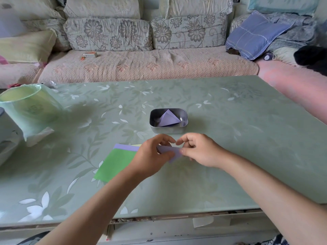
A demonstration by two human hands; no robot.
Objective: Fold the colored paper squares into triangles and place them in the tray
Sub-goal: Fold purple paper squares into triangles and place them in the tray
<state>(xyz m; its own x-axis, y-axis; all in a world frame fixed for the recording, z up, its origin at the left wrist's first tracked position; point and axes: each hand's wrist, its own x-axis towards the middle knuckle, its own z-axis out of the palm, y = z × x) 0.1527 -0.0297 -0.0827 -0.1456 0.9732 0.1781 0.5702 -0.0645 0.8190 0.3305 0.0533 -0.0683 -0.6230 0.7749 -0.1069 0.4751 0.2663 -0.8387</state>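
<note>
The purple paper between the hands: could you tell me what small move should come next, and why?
Probably press the crease flat: the left hand and right hand pinch the purple paper, seemingly half-folded, short of the tray, which holds one purple triangle.

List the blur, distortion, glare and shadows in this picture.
Head view: wide-angle distortion bows the edges of the table; the left hand, right hand and the purple paper they pinch look soft with blur; the metal tray shows bright reflections on its inner walls; a diffuse shadow lies on the table beside the lined bin.
</note>
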